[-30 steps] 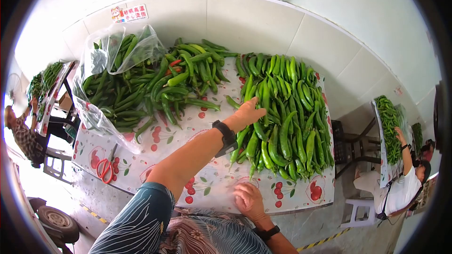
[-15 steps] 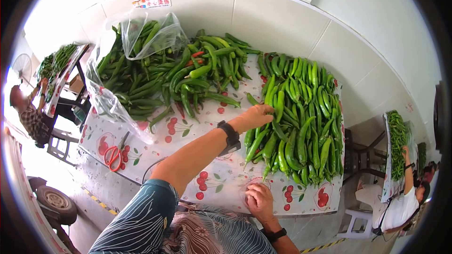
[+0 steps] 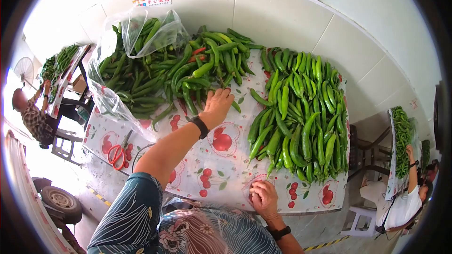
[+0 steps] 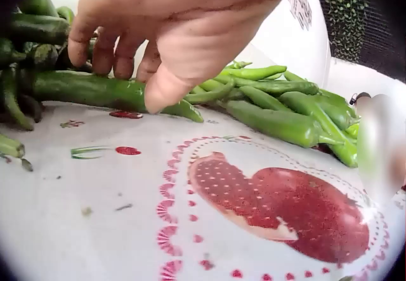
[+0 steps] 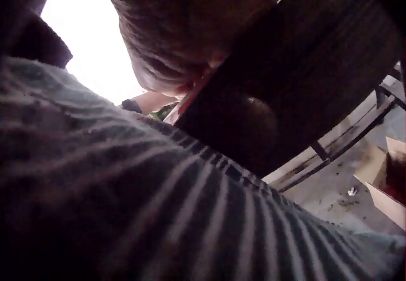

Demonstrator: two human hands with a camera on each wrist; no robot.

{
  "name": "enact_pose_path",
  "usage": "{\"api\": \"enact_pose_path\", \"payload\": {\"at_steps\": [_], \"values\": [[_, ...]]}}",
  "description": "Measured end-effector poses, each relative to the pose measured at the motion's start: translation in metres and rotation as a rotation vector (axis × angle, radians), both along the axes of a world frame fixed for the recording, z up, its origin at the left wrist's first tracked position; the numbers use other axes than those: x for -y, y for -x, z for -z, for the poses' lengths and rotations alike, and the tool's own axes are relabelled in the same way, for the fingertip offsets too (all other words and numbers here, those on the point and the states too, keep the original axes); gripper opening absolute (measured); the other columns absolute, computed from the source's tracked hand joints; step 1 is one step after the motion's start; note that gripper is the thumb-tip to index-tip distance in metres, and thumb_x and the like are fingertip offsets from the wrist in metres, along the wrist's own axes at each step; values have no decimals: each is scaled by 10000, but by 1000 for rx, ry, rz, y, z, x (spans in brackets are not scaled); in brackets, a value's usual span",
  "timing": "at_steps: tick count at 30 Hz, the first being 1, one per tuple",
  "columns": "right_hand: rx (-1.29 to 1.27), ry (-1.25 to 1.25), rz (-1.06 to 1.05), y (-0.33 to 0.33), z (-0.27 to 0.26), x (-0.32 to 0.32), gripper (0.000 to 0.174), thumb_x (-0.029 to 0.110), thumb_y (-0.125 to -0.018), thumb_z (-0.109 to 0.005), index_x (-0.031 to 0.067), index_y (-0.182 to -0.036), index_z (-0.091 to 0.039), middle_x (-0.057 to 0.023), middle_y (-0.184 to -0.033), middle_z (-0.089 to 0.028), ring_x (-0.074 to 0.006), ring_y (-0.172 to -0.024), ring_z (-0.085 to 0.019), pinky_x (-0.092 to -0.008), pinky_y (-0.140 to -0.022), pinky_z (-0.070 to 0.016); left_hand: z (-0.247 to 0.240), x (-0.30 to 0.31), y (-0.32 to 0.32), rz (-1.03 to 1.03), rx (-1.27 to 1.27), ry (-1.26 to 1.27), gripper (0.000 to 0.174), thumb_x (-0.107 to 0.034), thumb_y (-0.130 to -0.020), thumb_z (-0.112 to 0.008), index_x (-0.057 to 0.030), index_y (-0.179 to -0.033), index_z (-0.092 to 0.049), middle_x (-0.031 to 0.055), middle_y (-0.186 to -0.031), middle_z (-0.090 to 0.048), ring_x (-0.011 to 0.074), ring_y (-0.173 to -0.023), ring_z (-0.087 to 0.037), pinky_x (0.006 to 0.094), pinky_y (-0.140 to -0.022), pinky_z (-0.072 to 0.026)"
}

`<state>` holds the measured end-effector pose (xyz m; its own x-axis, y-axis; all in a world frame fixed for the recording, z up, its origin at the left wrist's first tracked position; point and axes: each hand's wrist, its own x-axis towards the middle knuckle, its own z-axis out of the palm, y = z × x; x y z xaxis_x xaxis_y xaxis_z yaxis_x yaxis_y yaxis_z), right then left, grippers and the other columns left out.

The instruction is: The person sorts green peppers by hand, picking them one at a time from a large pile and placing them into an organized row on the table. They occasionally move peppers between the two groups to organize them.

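Observation:
In the head view my left hand (image 3: 216, 107) reaches down at the near right edge of a loose heap of green chili peppers (image 3: 146, 84). It grips a long green chili pepper (image 4: 95, 90); in the left wrist view the thumb lies on its near side and the curled fingers come down behind it. The pepper's tip pokes out past the hand. My right hand (image 3: 263, 197) rests on the tablecloth (image 3: 235, 174) at the near edge, fingers loosely bent and holding nothing. To the right, many green peppers (image 3: 306, 127) lie side by side in layered rows.
A clear plastic bag (image 3: 106, 106) surrounds part of the heap. Red-handled scissors (image 3: 116, 156) lie at the table's left. A tiled wall (image 3: 278, 14) stands behind. Other people work at tables of peppers, one at far left (image 3: 33, 117), one at far right (image 3: 405, 202).
My left hand has moved left from the layered rows to the loose heap and now grips a pepper at its edge. The right hand has stayed at the table's near edge.

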<state>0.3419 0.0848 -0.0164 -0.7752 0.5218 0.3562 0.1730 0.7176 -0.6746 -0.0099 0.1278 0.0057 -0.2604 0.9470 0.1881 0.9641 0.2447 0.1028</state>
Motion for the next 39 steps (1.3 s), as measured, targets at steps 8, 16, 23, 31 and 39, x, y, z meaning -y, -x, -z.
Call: {"api": "enact_pose_path", "payload": {"at_steps": [8, 16, 23, 31, 39], "values": [[-27, 10, -2, 1, -1, -1, 163, -3, -728, -607, 56, -879, -618, -105, -978, -639, -326, -960, -589, -426, -843, -479, 7, 28, -10, 167, 110, -15, 310, 4, -708, -575, -57, -1012, -577, 114, -1152, -529, 310, -1175, -444, 426, -930, -428], [7, 26, -6, 1, -2, 0, 198, 0, -710, -609, 68, -895, -617, -96, -1013, -631, -329, -964, -582, -428, -842, -473, 1, 88, -69, 647, 394, 73, 193, 68, -689, -542, -44, -829, -614, 125, -1203, -541, 348, -1249, -416, 392, -1027, -390], [18, 41, 20, 2, -7, 2, 205, -32, -687, -638, 67, -866, -633, -83, -983, -644, -301, -970, -585, -403, -872, -466, -21, 111, -64, 192, 541, -99, 257, -44, -732, -650, -63, -983, -595, 122, -1092, -565, 330, -1132, -492, 407, -957, -421], [7, 3, 5, 1, -3, 0, 197, -2, -692, -633, 62, -878, -627, -83, -990, -639, -311, -972, -583, -412, -857, -466, -8, 128, -41, -214, 432, -19, 613, -122, -749, -663, -106, -1313, -422, 179, -1028, -571, 377, -936, -578, 444, -793, -485], [8, 22, -1, 3, -9, -1, 196, -27, -689, -623, 63, -863, -623, -75, -971, -645, -306, -944, -585, -405, -839, -476, -33, 82, -41, -217, 1381, -75, 527, -132, -858, -585, -85, -1355, -413, 127, -1004, -641, 144, -790, -570, 287, -674, -479]]}}
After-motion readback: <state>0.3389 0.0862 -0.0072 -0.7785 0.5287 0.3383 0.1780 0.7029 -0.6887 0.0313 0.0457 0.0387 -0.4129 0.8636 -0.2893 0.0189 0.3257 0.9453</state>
